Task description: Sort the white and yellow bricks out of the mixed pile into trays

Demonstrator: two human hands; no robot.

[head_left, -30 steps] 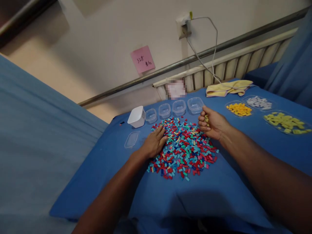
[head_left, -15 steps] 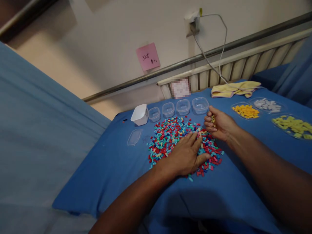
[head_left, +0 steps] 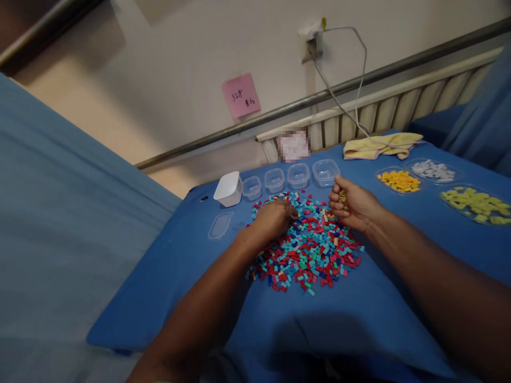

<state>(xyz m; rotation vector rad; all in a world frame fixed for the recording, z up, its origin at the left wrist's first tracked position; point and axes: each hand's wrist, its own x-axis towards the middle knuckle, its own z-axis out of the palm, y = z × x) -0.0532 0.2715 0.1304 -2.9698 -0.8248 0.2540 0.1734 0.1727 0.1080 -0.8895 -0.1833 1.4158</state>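
A wide pile of small toy building bricks (head_left: 311, 250), mostly red, light blue, dark blue and pink with a few cream ones, lies spread on the blue sheet (head_left: 191, 287). Over its far left part is my left hand (head_left: 273, 219), fingers bent down and pressed together at the bricks; what they pinch, if anything, is too small to make out. My right hand (head_left: 355, 206) is curled palm-up at the pile's right edge, closed around several yellowish bricks (head_left: 342, 198). Just beyond it stands a clear plastic container (head_left: 326, 174).
Clear tubs (head_left: 274, 182) and a white tub (head_left: 229, 189) line the back, with a lid (head_left: 220, 225) nearer. On the right lie trays of orange bricks (head_left: 399, 181), white bricks (head_left: 433, 171) and yellow bricks (head_left: 475, 202). Behind are a yellow cloth (head_left: 379, 146) and a cable (head_left: 364, 69).
My left hand has gone from lying flat and spread on the middle of the pile to its far left part, fingers now bent together. My right hand still holds its bricks.
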